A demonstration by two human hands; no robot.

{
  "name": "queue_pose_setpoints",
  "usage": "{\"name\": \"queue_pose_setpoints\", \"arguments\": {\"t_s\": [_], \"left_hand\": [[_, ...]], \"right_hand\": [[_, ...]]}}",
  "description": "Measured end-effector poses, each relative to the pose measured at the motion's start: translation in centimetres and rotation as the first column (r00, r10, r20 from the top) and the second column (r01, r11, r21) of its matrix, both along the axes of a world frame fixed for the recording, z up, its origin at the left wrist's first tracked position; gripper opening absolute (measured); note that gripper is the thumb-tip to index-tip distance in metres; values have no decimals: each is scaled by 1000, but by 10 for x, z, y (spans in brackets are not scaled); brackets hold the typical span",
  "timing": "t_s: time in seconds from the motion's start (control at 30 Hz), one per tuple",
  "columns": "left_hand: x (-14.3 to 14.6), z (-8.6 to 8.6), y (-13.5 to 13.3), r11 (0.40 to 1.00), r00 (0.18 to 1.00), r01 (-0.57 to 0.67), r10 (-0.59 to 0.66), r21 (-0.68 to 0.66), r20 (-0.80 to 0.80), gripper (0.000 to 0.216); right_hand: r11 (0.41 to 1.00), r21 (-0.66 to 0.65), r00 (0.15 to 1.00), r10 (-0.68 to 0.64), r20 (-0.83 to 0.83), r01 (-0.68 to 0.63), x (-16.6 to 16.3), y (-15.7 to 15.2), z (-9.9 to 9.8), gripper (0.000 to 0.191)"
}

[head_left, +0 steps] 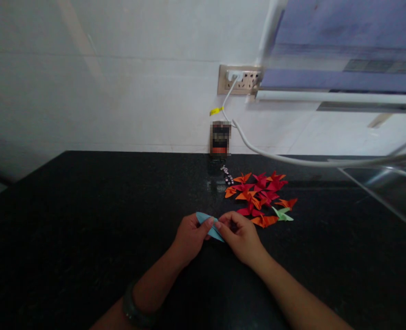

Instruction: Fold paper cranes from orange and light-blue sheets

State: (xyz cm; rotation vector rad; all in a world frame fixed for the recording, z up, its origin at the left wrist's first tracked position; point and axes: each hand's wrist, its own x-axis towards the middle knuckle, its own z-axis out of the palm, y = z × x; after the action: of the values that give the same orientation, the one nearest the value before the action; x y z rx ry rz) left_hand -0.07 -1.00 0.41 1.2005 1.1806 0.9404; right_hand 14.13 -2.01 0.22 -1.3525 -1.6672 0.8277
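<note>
A light blue piece of folded paper [203,218], long and pointed at both ends, is held just above the dark countertop. My left hand [191,236] pinches it from the left, thumb on top. From the other side my right hand [239,233] grips it, its thumb close to the left thumb near the paper's middle. The fingers under the paper are mostly hidden. Just beyond my right hand lie several folded paper cranes in red and orange [264,222], with one pale green paper crane [283,214] at their right edge.
The black countertop [86,220] meets a white tiled wall [137,105]. A phone-like object [220,139], blurred out, leans there with a beaded strap [227,175] before it. A white cable [254,147] runs from the wall socket [239,79] to the right, towards a metal sink [395,183].
</note>
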Motion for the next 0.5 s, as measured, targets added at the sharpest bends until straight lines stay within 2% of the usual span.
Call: {"name": "queue_pose_setpoints", "arguments": {"t_s": [0.1,0.23,0.4,0.5], "left_hand": [[0,-3,-1,1000,1000,8,-8,19,22,19],[1,-2,-1,1000,997,-19,18,8,68,20],[2,2,0,993,970,28,0,-111,242,17],[1,2,1,994,970,34,-7,-107,242,17]], "right_hand": [[999,29,997,41,61,-43,-2,-2,2,16],[994,105,996,-5,92,-5,-5,-6,2,19],[996,26,995,-83,-61,85,-7,-5,-7,20],[998,-13,991,-63,-119,61,-6,-3,-10,19]]}}
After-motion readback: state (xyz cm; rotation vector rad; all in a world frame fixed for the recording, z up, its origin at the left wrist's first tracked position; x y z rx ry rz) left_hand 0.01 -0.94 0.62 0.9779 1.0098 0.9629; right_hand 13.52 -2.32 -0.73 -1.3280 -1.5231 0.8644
